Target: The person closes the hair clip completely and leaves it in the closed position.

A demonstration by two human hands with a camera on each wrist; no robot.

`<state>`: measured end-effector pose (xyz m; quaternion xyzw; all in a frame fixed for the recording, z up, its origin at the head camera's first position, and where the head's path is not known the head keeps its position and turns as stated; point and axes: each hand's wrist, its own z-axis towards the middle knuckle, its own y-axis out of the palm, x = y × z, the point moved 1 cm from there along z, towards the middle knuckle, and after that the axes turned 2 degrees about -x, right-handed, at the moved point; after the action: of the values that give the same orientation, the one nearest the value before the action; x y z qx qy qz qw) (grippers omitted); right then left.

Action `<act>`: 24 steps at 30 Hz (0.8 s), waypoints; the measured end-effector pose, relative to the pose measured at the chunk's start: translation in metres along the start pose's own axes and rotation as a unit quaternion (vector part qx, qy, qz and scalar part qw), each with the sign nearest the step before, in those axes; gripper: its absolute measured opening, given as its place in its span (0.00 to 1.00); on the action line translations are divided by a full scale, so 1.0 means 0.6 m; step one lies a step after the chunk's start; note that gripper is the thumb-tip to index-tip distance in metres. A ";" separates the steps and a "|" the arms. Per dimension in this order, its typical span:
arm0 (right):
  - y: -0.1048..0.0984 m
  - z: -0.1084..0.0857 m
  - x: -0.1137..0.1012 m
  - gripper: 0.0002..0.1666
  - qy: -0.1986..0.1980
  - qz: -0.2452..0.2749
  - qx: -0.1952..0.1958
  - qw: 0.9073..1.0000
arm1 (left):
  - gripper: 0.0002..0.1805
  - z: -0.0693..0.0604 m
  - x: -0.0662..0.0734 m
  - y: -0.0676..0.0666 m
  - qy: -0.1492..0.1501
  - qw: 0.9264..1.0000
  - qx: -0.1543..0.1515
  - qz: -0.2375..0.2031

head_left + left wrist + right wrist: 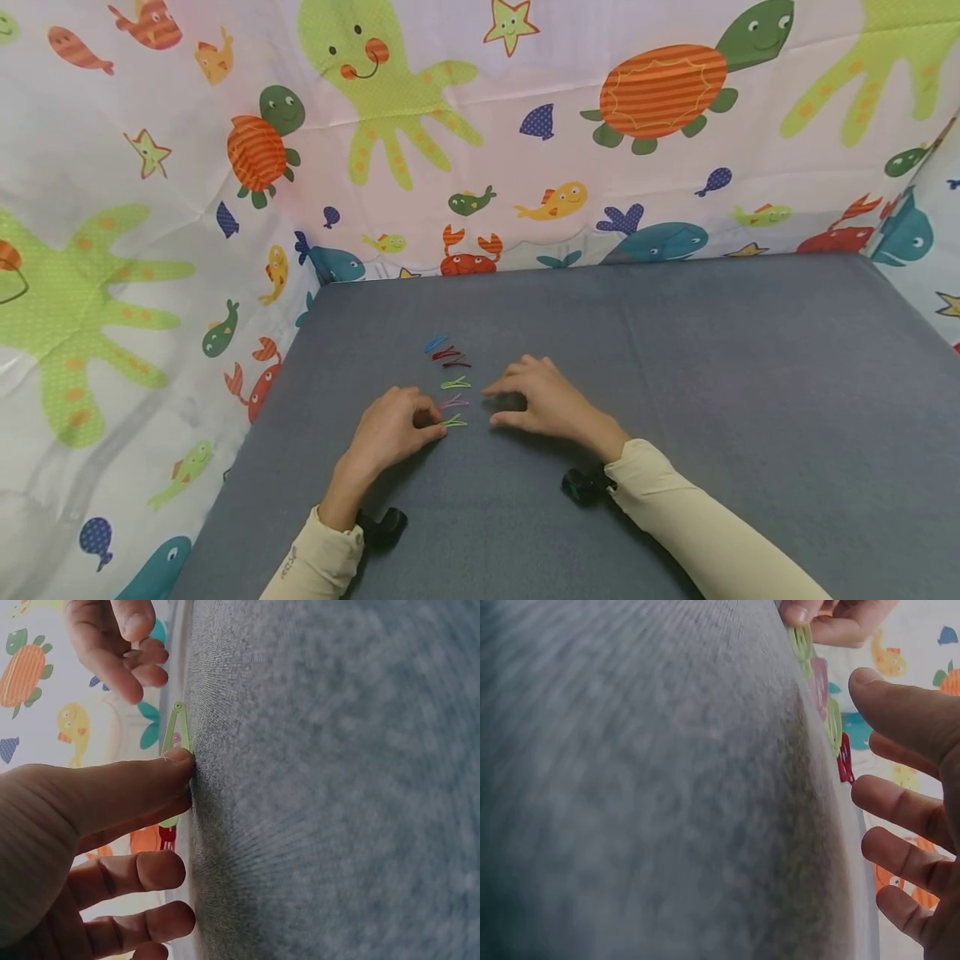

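Several snap hair clips lie in a column on the grey table: a blue clip farthest off, then a red clip, a brownish-red clip, a green clip, a pink clip and a nearest green clip. My left hand pinches the left end of that nearest green clip between thumb and forefinger, low at the tabletop. To the right of the column, my right hand hovers with fingers apart, holding nothing; its fingers point toward the clips.
The grey tabletop stretches well to the right of the hands. A curtain printed with sea animals stands along its back and sides. A black wrist camera sits below the left wrist, another black camera below the right.
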<state>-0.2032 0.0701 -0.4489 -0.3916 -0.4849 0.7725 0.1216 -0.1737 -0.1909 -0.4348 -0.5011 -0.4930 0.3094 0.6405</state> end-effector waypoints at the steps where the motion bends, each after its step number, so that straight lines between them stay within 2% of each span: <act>1: 0.001 0.002 -0.001 0.24 0.000 0.000 -0.002 1.000 | 0.07 0.000 0.000 0.000 0.002 1.000 0.001 0.000; 14: 0.006 0.007 -0.008 0.23 0.002 -0.003 -0.015 1.000 | 0.06 0.001 0.005 0.005 0.010 1.000 0.023 0.009; 24: 0.004 0.006 -0.011 0.23 -0.005 0.009 -0.003 1.000 | 0.05 0.010 0.025 -0.009 0.031 0.999 0.039 -0.008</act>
<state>-0.2007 0.0629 -0.4468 -0.3921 -0.4846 0.7740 0.1112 -0.1751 -0.1771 -0.4248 -0.4812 -0.4644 0.3081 0.6767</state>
